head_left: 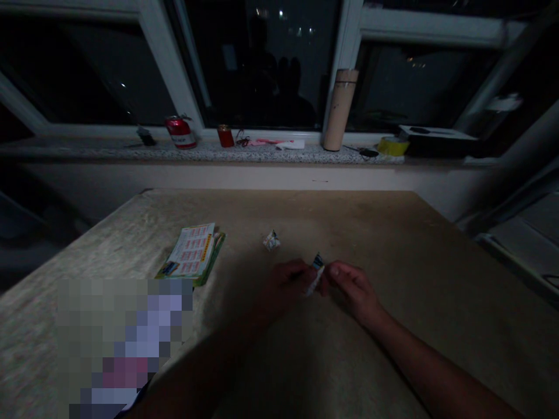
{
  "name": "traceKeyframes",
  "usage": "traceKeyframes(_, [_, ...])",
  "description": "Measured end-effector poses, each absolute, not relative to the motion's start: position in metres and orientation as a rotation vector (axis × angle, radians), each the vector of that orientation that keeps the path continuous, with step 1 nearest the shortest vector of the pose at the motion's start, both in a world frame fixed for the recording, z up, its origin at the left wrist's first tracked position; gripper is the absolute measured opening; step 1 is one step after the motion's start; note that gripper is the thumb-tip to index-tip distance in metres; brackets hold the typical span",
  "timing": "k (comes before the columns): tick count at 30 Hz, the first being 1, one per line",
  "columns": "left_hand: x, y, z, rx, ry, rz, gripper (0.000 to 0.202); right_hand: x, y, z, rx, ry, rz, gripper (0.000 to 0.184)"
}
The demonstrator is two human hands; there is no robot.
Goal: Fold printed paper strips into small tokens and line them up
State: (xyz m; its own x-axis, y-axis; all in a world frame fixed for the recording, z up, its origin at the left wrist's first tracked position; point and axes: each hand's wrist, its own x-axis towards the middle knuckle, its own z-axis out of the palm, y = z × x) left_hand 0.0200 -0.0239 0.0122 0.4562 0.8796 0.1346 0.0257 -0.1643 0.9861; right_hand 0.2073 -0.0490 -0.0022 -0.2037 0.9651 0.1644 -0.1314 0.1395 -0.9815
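Note:
Both my hands meet over the middle of the table [393,244]. My left hand [286,282] and my right hand [351,288] are closed in a pinch on a small folded piece of printed paper [315,273] held between them, just above the tabletop. A second small folded paper piece [271,240] lies on the table a little beyond my left hand. A stack of printed paper sheets [192,253] with red and green print lies to the left.
A stone windowsill [262,152] runs behind the table with a red can [180,132], a small red jar [226,135], a tall cardboard tube [339,109], yellow tape [393,145] and a dark flat box [437,137]. A blurred patch covers the near left.

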Motion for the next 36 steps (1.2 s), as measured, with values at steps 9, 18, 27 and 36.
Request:
traceKeyframes(9, [0.03,-0.03,0.01,1.295,0.913,1.003,0.037,0.2,-0.053,-0.004,-1.012,-1.538,1.243,0.045])
traceKeyframes(18, [0.031,-0.028,0.003,1.252,1.018,1.022,0.036,0.195,-0.055,-0.002,-1.046,-1.475,1.282,0.043])
traceKeyframes(27, [0.031,-0.027,0.001,1.254,1.048,1.053,0.041,0.192,-0.054,-0.005,-1.013,-1.472,1.373,0.046])
traceKeyframes(36, [0.033,-0.027,-0.003,1.286,1.103,1.08,0.046,0.192,-0.053,-0.008,-1.014,-1.504,1.39,0.044])
